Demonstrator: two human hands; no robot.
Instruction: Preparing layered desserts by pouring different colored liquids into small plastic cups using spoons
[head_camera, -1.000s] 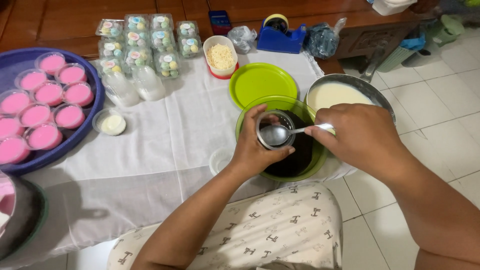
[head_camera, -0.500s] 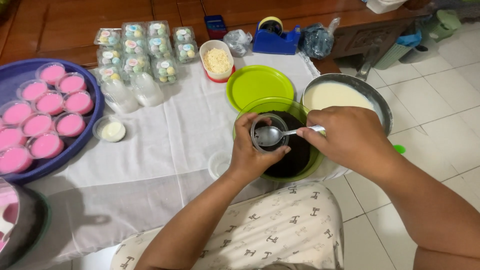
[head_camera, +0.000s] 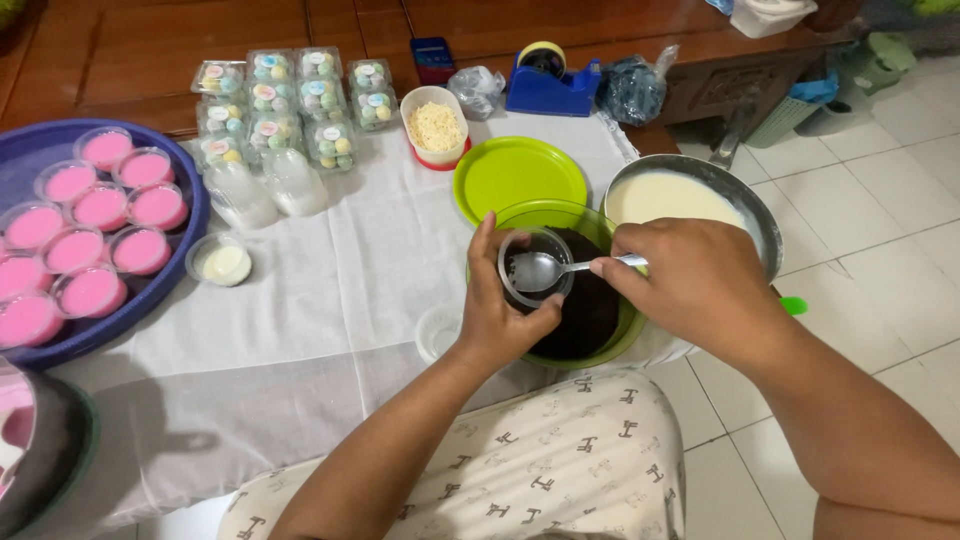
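My left hand (head_camera: 505, 310) grips a small clear plastic cup (head_camera: 535, 268), tilted over a green bowl (head_camera: 520, 218) of dark crumbs (head_camera: 590, 310). My right hand (head_camera: 695, 280) holds a metal spoon (head_camera: 548, 268) whose bowl lies inside the cup's mouth. Just right of the green bowl stands a metal pan (head_camera: 745, 205) of pale cream (head_camera: 665, 200).
A green lid (head_camera: 518, 175) lies behind the bowl. A blue tray (head_camera: 150, 305) of pink-filled cups sits at left, with a small cup of white cream (head_camera: 222, 262) beside it. Packs of coloured sweets (head_camera: 290, 105), a tub of pale shreds (head_camera: 432, 125) and a blue tape dispenser (head_camera: 552, 85) stand at the back. An empty clear cup (head_camera: 438, 330) rests on the white cloth (head_camera: 330, 300).
The cup and spoon stay over the green bowl; my hands shifted only slightly while the spoon stayed at the cup's mouth.
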